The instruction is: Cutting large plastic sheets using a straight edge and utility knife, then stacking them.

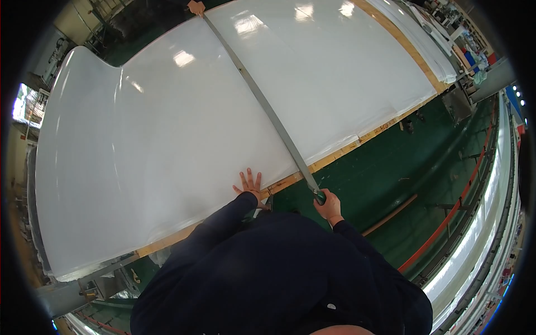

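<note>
A large glossy white panel with a curved left end lies across the view, edged along the near side by a wooden strip. A long flat grey bar crosses it diagonally, with a brown piece at its far end. My left hand rests on the panel's near edge, left of the bar, fingers spread. My right hand is closed round a green handle at the bar's near end, just beyond the edge. Whether handle and bar are one piece, I cannot tell.
A green floor lies below, with a brown rod on it. Red rails and long glossy white pieces run along the right. Clutter and stacked sheets stand at the upper right.
</note>
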### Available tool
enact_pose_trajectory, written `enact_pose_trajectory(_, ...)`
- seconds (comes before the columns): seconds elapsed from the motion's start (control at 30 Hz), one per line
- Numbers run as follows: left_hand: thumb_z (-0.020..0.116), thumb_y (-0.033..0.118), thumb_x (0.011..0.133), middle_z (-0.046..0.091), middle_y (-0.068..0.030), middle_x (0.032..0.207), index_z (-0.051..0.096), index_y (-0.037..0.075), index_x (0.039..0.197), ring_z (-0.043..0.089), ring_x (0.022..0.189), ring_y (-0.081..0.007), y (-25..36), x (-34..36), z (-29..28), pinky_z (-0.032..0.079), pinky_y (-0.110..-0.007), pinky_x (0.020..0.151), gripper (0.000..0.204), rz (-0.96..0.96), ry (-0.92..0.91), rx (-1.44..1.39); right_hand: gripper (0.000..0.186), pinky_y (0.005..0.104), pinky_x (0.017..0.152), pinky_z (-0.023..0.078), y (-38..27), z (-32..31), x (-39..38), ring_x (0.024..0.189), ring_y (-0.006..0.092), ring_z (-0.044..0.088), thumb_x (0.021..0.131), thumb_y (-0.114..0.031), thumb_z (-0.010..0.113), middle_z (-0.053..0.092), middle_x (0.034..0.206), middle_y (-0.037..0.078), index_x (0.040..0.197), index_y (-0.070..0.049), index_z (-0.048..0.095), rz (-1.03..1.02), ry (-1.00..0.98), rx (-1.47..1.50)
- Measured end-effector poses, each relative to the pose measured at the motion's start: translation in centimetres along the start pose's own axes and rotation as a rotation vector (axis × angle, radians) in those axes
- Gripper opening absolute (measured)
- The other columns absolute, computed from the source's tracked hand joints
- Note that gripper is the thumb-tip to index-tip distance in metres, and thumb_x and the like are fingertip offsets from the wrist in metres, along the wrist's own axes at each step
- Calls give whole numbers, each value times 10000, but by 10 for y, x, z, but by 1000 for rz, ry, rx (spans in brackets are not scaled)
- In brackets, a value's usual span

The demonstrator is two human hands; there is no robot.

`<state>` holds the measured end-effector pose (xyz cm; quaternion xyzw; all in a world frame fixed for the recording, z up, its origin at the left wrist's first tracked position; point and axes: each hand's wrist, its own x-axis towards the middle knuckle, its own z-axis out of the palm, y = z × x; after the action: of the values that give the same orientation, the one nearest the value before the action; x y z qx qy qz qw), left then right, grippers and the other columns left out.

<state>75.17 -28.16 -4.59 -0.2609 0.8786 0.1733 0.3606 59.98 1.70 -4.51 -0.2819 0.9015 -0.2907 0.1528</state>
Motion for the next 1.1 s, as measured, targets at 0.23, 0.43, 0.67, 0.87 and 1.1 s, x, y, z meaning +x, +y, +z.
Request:
enact_pose_trajectory(0.23, 907, 698, 474, -369, -241, 1586, -231, 213, 1587, -307, 1444, -535, 0, 0, 0, 93, -866, 1010, 1663, 5, -7, 1, 389, 482, 785, 548, 0, 0, 0, 897, 375, 676, 783, -283, 752, 690, 939, 166, 1112, -108, 641, 12, -8, -12)
enact_pose_trajectory(0.43, 909, 694, 474, -371, -235, 1587, -231, 214, 1587, -310, 1444, -532, -1, 0, -1, 88, -868, 1008, 1664, 7, -12, 1, 394, 477, 788, 550, -1, 0, 0, 901, 375, 677, 781, -283, 754, 691, 944, 166, 1114, -106, 641, 9, 4, -3)
enact_pose_trajectory(0.67, 908, 690, 484, -360, -233, 1593, -229, 215, 1588, -304, 1450, -525, 0, 0, 0, 102, -861, 1018, 1655, 2, 1, 6, 392, 475, 786, 550, 1, 1, 0, 897, 372, 677, 777, -279, 755, 690, 931, 164, 1110, -108, 639, 20, -5, -28)
enact_pose_trajectory(0.87, 905, 696, 485, -358, -233, 1594, -229, 216, 1587, -305, 1449, -526, -1, 0, -1, 103, -860, 1019, 1653, 7, 3, 9, 382, 478, 778, 549, 0, 1, 0, 890, 373, 675, 776, -274, 756, 687, 920, 164, 1098, -107, 636, 7, 5, -16)
enact_pose_trajectory(1.1, 872, 763, 462, -354, -236, 1595, -227, 217, 1588, -292, 1450, -536, -1, 2, 2, 121, -862, 1013, 1666, 0, 1, 19, 376, 474, 776, 542, -3, -2, -1, 872, 386, 674, 777, -269, 760, 685, 912, 178, 1086, -93, 638, -4, -2, -14)
